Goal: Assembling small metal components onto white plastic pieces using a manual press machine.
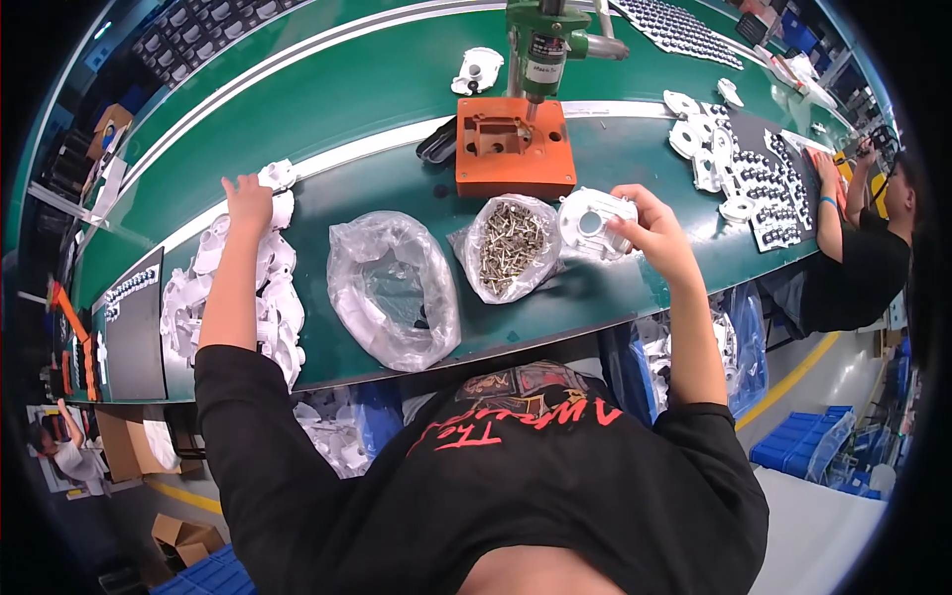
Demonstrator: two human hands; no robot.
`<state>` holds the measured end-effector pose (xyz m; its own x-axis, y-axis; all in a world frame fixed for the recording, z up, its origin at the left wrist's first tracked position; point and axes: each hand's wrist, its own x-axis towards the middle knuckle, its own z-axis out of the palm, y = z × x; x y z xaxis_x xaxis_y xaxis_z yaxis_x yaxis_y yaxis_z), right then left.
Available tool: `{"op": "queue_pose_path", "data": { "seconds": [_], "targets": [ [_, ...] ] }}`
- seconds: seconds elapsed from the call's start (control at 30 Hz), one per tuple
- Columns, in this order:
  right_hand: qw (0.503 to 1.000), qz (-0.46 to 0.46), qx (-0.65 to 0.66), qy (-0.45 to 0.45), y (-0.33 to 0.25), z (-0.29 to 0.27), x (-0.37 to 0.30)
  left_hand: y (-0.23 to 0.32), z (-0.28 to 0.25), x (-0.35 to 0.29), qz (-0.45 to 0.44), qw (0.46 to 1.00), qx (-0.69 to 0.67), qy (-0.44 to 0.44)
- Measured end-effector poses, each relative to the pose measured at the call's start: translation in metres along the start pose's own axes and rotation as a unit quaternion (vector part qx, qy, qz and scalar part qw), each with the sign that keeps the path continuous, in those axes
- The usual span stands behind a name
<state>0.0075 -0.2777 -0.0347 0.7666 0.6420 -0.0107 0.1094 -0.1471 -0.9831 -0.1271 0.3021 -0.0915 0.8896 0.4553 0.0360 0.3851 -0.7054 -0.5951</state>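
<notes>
My right hand (654,236) grips a white plastic housing (595,224) with a round hole, thumb on top, just right of the screw bag. A clear plastic bag (471,248) lies open there, filled with metal screws (513,246). At the left, my left hand (248,201) is at the far end of a pile of white plastic parts (283,317). Its fingers curl down beside a white plastic part (279,176) and appear closed on it; their tips are partly hidden. Between the pile and the screws stands another clear bag (347,288), rolled open, with a few small dark pieces inside.
Beyond the bags stands an orange fixture block (516,177) under a green press (540,50). A white part (481,69) lies behind it. Housings and black-and-white pieces (769,188) cover the right side, where a co-worker (868,238) works. Blue-lined bins (739,347) flank me.
</notes>
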Motion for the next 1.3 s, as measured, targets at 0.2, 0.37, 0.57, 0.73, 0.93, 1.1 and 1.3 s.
{"op": "queue_pose_path", "data": {
  "seconds": [0.2, 0.37, 0.57, 0.73, 0.93, 1.1, 1.3],
  "targets": [
    [1.0, -0.008, 0.006, 0.018, -0.003, 0.005, 0.0, -0.012, -0.021, 0.005, 0.009, 0.968, -0.247, -0.051],
    [0.999, -0.037, -0.007, -0.024, -0.031, 0.019, 0.008, -0.004, -0.068, 0.001, 0.087, 0.808, -0.58, 0.056],
    [0.991, -0.038, 0.095, -0.09, -0.07, 0.059, 0.022, 0.056, -0.144, -0.051, 0.307, 0.306, -0.9, -0.04],
    [0.976, -0.134, 0.072, -0.158, -0.086, 0.078, 0.038, 0.113, -0.204, -0.114, 0.239, 0.092, -0.951, -0.174],
    [0.964, -0.168, 0.119, -0.17, -0.09, 0.084, 0.041, 0.144, -0.237, -0.146, 0.163, 0.271, -0.939, -0.134],
    [0.97, -0.126, 0.119, -0.169, -0.085, 0.086, 0.03, 0.161, -0.239, -0.15, 0.119, 0.14, -0.965, -0.187],
    [0.987, -0.09, 0.018, -0.132, -0.08, 0.09, 0.025, 0.179, -0.232, -0.152, 0.098, 0.106, -0.971, -0.193]
  ]
}}
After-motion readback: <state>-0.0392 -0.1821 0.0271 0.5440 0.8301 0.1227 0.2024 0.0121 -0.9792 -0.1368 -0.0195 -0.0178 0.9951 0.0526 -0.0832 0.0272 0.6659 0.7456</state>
